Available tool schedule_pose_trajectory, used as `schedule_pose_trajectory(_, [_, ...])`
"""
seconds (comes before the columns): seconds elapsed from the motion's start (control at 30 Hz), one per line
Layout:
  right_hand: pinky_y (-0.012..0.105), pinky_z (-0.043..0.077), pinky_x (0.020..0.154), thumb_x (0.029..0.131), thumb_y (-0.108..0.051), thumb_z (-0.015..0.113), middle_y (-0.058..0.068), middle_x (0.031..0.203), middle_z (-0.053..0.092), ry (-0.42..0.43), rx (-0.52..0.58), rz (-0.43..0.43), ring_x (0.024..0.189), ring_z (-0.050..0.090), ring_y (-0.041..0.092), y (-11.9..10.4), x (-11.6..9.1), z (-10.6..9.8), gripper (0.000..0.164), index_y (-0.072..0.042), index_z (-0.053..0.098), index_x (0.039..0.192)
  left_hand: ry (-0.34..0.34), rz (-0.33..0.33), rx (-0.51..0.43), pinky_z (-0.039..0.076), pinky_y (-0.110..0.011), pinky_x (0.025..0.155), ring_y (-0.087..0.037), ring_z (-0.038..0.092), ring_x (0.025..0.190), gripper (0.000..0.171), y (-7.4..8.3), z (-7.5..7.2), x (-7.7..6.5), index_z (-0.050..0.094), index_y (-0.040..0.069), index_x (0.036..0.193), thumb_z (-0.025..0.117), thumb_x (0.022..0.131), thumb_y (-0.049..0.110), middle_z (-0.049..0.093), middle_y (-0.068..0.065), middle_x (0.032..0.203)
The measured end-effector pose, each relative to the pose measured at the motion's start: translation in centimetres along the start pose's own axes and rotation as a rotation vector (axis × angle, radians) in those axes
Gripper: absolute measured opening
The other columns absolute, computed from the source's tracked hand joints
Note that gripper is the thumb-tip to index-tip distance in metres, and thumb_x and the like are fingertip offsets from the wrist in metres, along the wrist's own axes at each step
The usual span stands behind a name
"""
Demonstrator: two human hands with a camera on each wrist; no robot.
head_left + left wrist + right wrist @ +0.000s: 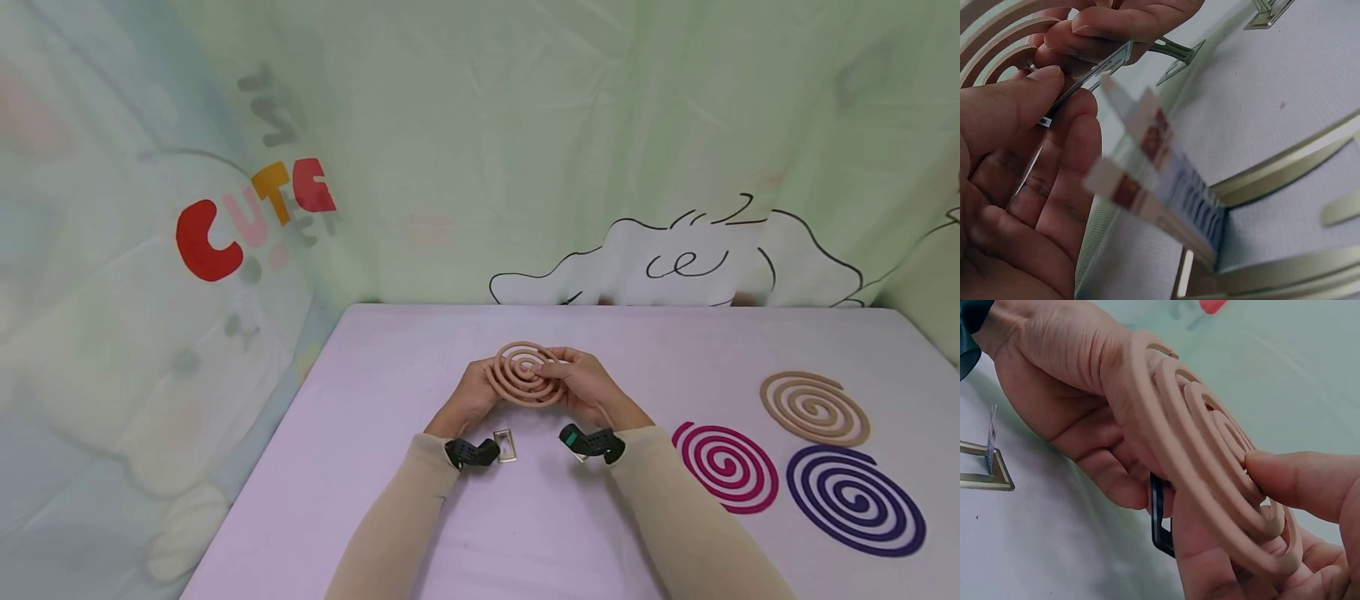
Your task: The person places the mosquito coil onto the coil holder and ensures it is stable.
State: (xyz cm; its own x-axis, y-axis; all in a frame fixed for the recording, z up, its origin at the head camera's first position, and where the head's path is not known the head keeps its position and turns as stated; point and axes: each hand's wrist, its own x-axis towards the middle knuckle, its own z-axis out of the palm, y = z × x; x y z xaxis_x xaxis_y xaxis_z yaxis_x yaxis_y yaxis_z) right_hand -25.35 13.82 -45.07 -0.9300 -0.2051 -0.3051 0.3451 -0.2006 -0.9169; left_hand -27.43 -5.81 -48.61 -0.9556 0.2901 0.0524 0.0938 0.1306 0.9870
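Note:
My left hand [474,392] and right hand [592,385] are together above the table, around a tan mosquito coil [1172,447]. The right hand pinches the coil near its centre, its thumb on the spiral and its fingers behind. Between the left thumb and fingers is a thin metal coil stand [1088,78], pinched close to the middle of the coil. In the right wrist view this stand shows as a dark frame under the coil. The left palm lies beneath the coil, which hides part of it in the head view.
Three more coils lie at the right: tan [816,408], pink [726,468] and dark blue [857,502]. A metal stand [513,447] lies below the hands, and another stand [581,457] is partly hidden by the right wrist camera [591,442]. Printed cloth walls surround the table.

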Motion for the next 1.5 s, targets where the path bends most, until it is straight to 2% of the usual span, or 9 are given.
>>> schedule_pose_trajectory(0.17, [0.022,0.057,0.062,0.100,-0.004,0.066,0.002,0.089,0.071,0.004,-0.005,0.003,0.073,0.068,0.008,0.0,0.0,0.0,0.044,0.003,0.047,0.139,0.019,0.025,0.013,0.047,-0.018,0.069,-0.006,0.058,0.081,0.018,-0.3,0.1,0.2,0.073,-0.008,0.107,0.077,0.091,-0.001,0.073,-0.005,0.093])
schedule_pose_trajectory(0.37, [0.022,0.057,0.063,0.100,-0.005,0.066,0.002,0.090,0.071,0.004,-0.007,0.006,0.074,0.068,0.008,0.0,0.0,0.0,0.044,0.004,0.047,0.139,0.026,-0.003,0.009,0.045,-0.018,0.064,-0.007,0.056,0.077,0.017,-0.2,0.2,0.2,0.074,-0.004,0.107,0.077,0.093,0.004,0.070,0.003,0.089])
schedule_pose_trajectory(0.77, [0.021,0.058,0.064,0.099,-0.002,0.065,0.002,0.091,0.072,0.011,-0.001,0.004,0.075,0.070,0.009,0.3,0.2,0.1,0.042,0.005,0.048,0.137,0.047,-0.037,0.037,0.043,-0.018,0.062,-0.009,0.053,0.075,0.012,-0.3,0.0,0.3,0.073,-0.007,0.102,0.075,0.092,-0.001,0.067,0.003,0.084])
schedule_pose_trajectory(0.97, [0.021,0.057,0.061,0.099,-0.003,0.066,0.002,0.089,0.073,0.018,-0.022,0.019,0.073,0.070,0.009,0.3,0.3,0.2,0.042,0.006,0.049,0.137,0.026,-0.062,0.037,0.045,-0.019,0.066,-0.009,0.056,0.079,0.014,-0.4,-0.2,0.2,0.076,-0.004,0.103,0.076,0.095,0.006,0.072,0.000,0.089])
schedule_pose_trajectory(1.07, [0.022,0.056,0.061,0.099,-0.004,0.066,0.001,0.088,0.072,0.028,-0.043,0.030,0.071,0.069,0.009,0.3,0.3,0.2,0.041,0.004,0.050,0.136,-0.018,-0.066,0.030,0.046,-0.020,0.068,-0.010,0.056,0.080,0.014,-0.4,-0.7,0.2,0.076,-0.003,0.107,0.072,0.098,0.007,0.071,0.001,0.090])
schedule_pose_trajectory(1.17, [0.023,0.056,0.061,0.099,-0.006,0.067,0.001,0.088,0.069,0.053,-0.057,0.049,0.071,0.067,0.009,0.3,0.4,0.2,0.040,0.002,0.051,0.134,-0.085,-0.066,0.004,0.043,-0.021,0.065,-0.011,0.053,0.076,0.020,-0.5,-1.3,0.1,0.072,-0.004,0.117,0.064,0.099,-0.001,0.066,0.001,0.089])
schedule_pose_trajectory(1.33, [0.023,0.057,0.063,0.098,-0.004,0.068,0.002,0.088,0.069,0.060,-0.047,0.064,0.072,0.068,0.009,0.4,0.5,0.2,0.039,0.002,0.051,0.133,-0.256,-0.106,-0.174,0.050,-0.021,0.075,-0.010,0.057,0.091,0.059,-0.5,-2.4,-0.1,0.050,-0.003,0.146,0.050,0.090,-0.022,0.064,-0.005,0.117])
schedule_pose_trajectory(1.4, [0.023,0.058,0.063,0.099,-0.005,0.067,0.002,0.089,0.069,0.052,-0.046,0.065,0.073,0.069,0.009,0.5,0.5,0.1,0.040,0.003,0.050,0.134,-0.324,-0.125,-0.229,0.050,-0.021,0.081,-0.009,0.057,0.100,0.071,-0.3,-2.7,-0.2,0.041,-0.002,0.153,0.049,0.086,-0.023,0.060,-0.006,0.129])
schedule_pose_trajectory(1.5, [0.023,0.059,0.065,0.101,-0.006,0.066,0.003,0.093,0.070,0.052,-0.050,0.071,0.076,0.069,0.009,0.6,0.6,0.1,0.040,0.003,0.050,0.137,-0.402,-0.134,-0.271,0.049,-0.022,0.084,-0.010,0.055,0.104,0.081,0.0,-3.2,-0.5,0.032,0.000,0.157,0.051,0.081,-0.021,0.056,-0.008,0.136])
